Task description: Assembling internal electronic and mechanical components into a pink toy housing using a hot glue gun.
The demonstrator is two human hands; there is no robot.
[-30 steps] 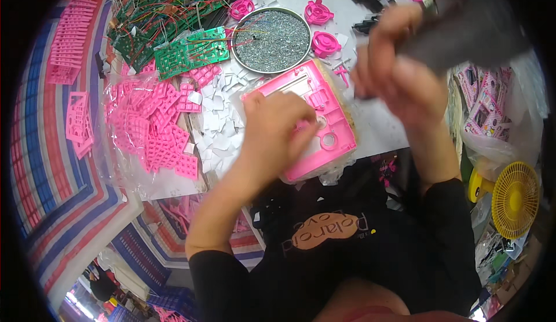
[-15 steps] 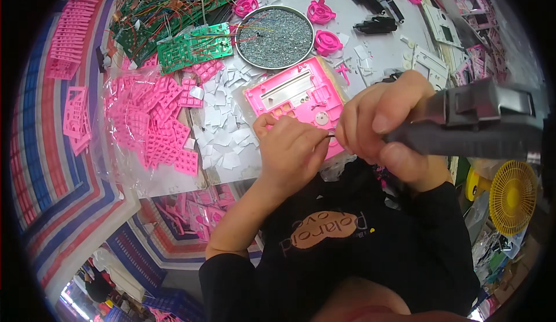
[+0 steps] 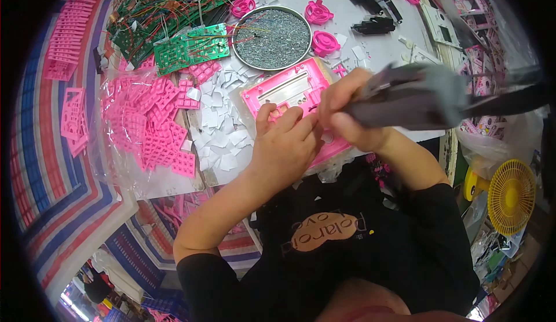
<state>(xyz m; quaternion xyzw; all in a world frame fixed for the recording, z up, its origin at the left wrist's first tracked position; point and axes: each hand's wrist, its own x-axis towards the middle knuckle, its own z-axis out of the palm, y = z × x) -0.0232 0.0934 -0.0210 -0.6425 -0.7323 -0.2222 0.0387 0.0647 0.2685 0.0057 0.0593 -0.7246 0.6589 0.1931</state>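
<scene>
My right hand [image 3: 350,113] is wrapped round a dark electric screwdriver [image 3: 405,99], which is blurred and points left and down toward a pink plastic housing [image 3: 317,77]. Where its tip meets the housing is hidden behind my fingers. My left hand [image 3: 284,151] lies over the housing's near side, fingers bent and pressing on it, the fingertips close to the screwdriver's front end. The housing lies open side up, showing a pale metallic strip and small posts. Whether a screw is between my left fingers cannot be made out.
Beyond the housing stands a round tray [image 3: 311,42] of small screws. Green circuit boards [image 3: 191,48] with wires lie back left, above pink keypad pieces [image 3: 165,119] and white paper scraps [image 3: 223,142]. Pink rings [image 3: 325,42] and black parts [image 3: 373,25] lie behind; a yellow fan [image 3: 511,197] stands at right.
The screwdriver and my right hand have moved left and away from me, and the tool has swung round. My left hand has shifted slightly left, its fingers reaching further over the housing.
</scene>
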